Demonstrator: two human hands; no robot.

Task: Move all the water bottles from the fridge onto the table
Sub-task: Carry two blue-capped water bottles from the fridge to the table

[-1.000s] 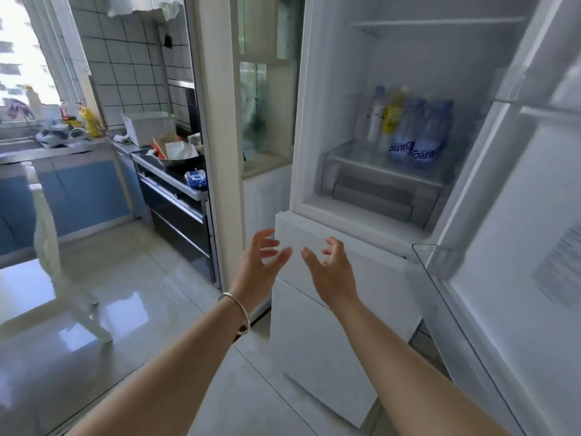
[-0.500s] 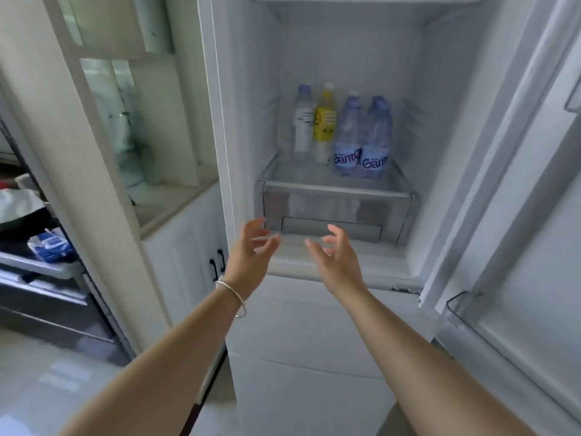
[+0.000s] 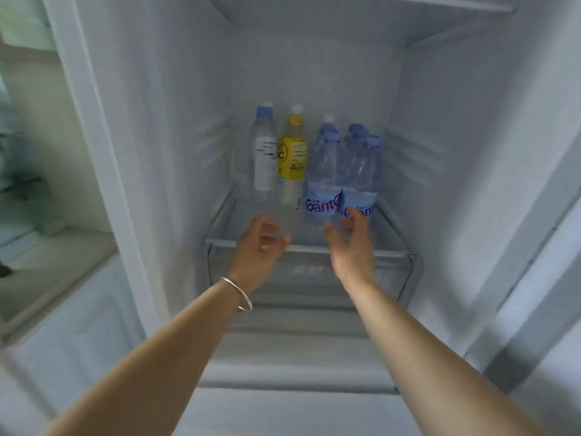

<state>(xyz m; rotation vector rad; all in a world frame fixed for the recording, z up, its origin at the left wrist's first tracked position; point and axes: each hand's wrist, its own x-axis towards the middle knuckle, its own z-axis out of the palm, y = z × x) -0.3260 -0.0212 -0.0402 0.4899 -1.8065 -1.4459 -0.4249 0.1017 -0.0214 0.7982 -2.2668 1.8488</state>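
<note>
Water bottles (image 3: 341, 177) are still stood on the fridge shelf (image 3: 314, 247), now nearly reached by the left hand (image 3: 259, 243) and right hand (image 3: 353, 243), both brought closer, loosely spread and holding nothing, so none has been taken.

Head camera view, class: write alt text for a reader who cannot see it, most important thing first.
Two bare hands, the left hand and the right hand, reach open into an open fridge toward blue-labelled water bottles standing on a shelf. Left of them stand a yellow-labelled bottle and a white-labelled bottle. Neither hand holds anything.
</note>
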